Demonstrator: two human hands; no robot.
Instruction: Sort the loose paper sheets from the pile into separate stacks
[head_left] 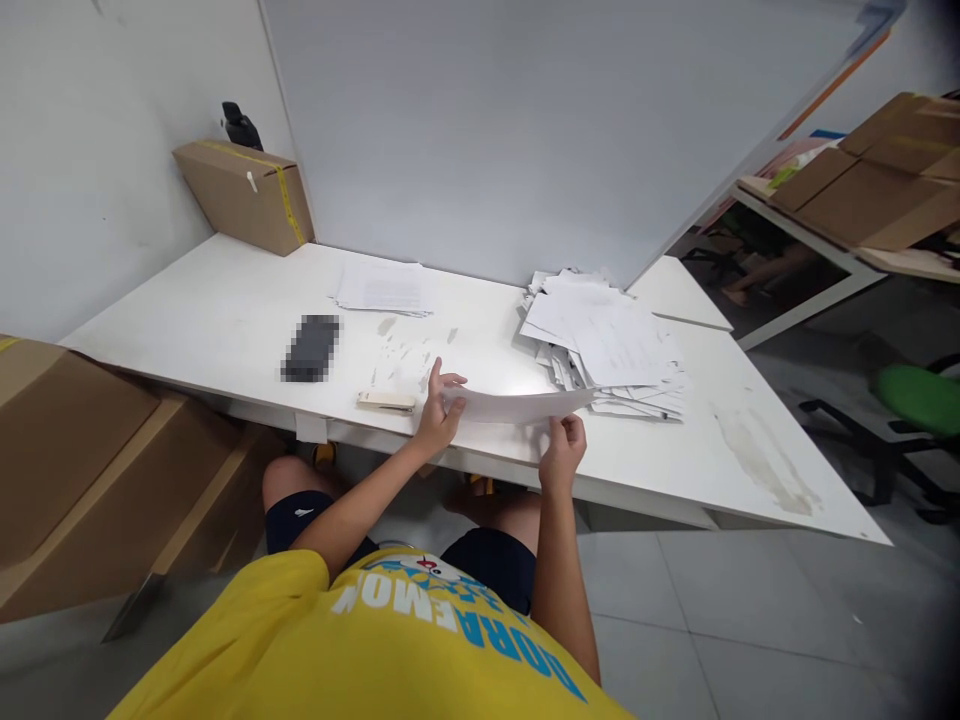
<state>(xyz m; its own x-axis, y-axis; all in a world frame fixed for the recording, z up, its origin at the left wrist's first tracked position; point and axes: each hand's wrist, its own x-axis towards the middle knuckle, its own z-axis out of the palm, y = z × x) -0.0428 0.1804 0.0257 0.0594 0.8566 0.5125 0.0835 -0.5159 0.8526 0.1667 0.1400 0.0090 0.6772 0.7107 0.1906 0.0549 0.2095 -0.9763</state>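
Both my hands hold a white sheet of paper (510,407) just above the front edge of the table. At its left end, my left hand (442,410) grips it with the thumb in front and the index finger pointing up. My right hand (562,450) pinches the lower right edge. Whether it is one sheet or a few, I cannot tell. A cream stapler (386,402) lies left of my left hand. Beyond my right hand spreads a messy pile of papers (607,335). Farther back on the left rests a neater stack of printed sheets (382,287).
A dark pixelated rectangle (311,348) lies on the white table (187,320). A taped cardboard box (247,195) stands in the back left corner, against the partition (480,140). Large cardboard boxes (90,470) crowd the lower left. A green chair (915,395) is at the right.
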